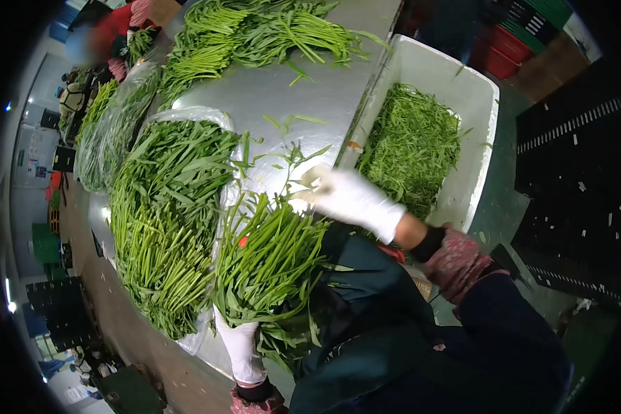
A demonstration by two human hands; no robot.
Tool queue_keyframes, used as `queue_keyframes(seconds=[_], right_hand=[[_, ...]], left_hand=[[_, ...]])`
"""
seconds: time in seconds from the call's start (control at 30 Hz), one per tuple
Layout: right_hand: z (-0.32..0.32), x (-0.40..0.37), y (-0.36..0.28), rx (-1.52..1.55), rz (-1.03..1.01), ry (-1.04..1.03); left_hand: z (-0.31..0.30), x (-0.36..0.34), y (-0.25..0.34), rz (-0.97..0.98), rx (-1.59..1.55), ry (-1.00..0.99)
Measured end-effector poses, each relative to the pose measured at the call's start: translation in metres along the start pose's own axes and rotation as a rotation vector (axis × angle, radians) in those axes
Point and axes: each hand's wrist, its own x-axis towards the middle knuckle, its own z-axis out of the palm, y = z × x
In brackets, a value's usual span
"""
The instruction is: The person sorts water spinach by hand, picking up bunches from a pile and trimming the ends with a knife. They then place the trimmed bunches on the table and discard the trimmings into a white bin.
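Head view: I take position from the bunch of greens (272,252), which lies at the near edge of the bench (283,90), partly overhanging it in front of the dark apron (376,303).

Alignment: the long axis of the stems runs obliquely, from lower left to upper right in the frame. The left hand (241,352) is nearer; it touches the bunch at its lower, leafy end, coming in from beneath. The right hand (355,200) is above and to the right of the bunch in the frame, its fingers pointing out over the bench.

Left fingers: hidden by leaves. I can confirm contact with the bunch, but I cannot tell how far they are closed.

Right fingers: blurred and apparently part-curled. A thin leafy sprig (290,165) shows just beside the fingertips; I cannot tell whether it is pinched or lying loose.

Surroundings: a larger pile of greens (162,228) sits on clear plastic (199,337) directly left of the bunch in the frame. Beyond the right hand, a white bin (477,155) adjoins the bench and contains loose leafy trimmings (414,131).
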Motion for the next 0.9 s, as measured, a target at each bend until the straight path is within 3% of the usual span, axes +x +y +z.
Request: queue_keyframes(seconds=[0.1, 0.13, 0.17, 0.2, 0.23, 0.3, 0.37, 0.43, 0.5, 0.57, 0.6, 0.73, 0.83, 0.87, 0.9], right_hand=[[0.031, 0.004, -0.011, -0.119, -0.121, 0.072], [0.035, 0.011, 0.0, -0.262, -0.252, 0.193], [0.046, 0.03, 0.047, -0.369, -0.257, 0.305], [0.022, 0.034, 0.05, -0.75, -0.105, 0.242], [0.007, 0.043, 0.068, -0.767, 0.004, 0.261], [-0.021, 0.028, 0.058, -0.698, -0.111, 0.468], [-0.029, 0.0, 0.025, -0.308, -0.181, 0.376], [-0.02, -0.028, -0.021, -0.167, -0.191, 0.033], [0.008, -0.046, -0.034, -0.167, -0.487, 0.06], [0.027, -0.052, -0.044, 0.08, -0.359, 0.023], [0.033, -0.051, -0.047, 0.087, -0.349, 0.067], [0.042, -0.053, -0.05, 0.03, -0.279, -0.107], [0.051, -0.052, -0.037, -0.269, -0.452, -0.015], [0.045, -0.046, -0.029, -0.643, -0.585, 0.185], [0.037, -0.033, -0.019, -0.825, -0.437, 0.335]], left_hand=[[0.002, -0.002, 0.003, -0.014, -0.009, -0.03], [0.0, -0.004, 0.002, -0.033, -0.04, -0.032], [-0.003, -0.006, 0.002, -0.051, -0.07, -0.034], [-0.006, -0.004, 0.0, -0.073, -0.079, -0.039], [-0.006, -0.005, -0.001, -0.066, -0.084, -0.027], [-0.004, -0.005, -0.005, -0.044, -0.078, -0.008], [0.002, -0.005, -0.004, -0.058, -0.097, 0.008], [0.01, -0.003, 0.0, -0.11, -0.13, 0.017], [0.012, -0.001, -0.001, -0.118, -0.141, 0.009], [0.008, 0.002, -0.006, -0.13, -0.142, 0.004], [0.009, 0.0, -0.004, -0.138, -0.141, 0.016], [0.007, -0.004, -0.009, -0.072, -0.065, 0.082], [0.009, -0.004, -0.01, -0.045, -0.064, 0.071], [0.006, -0.003, -0.004, -0.099, -0.072, 0.056], [0.004, -0.003, -0.003, -0.124, -0.116, 0.044]])
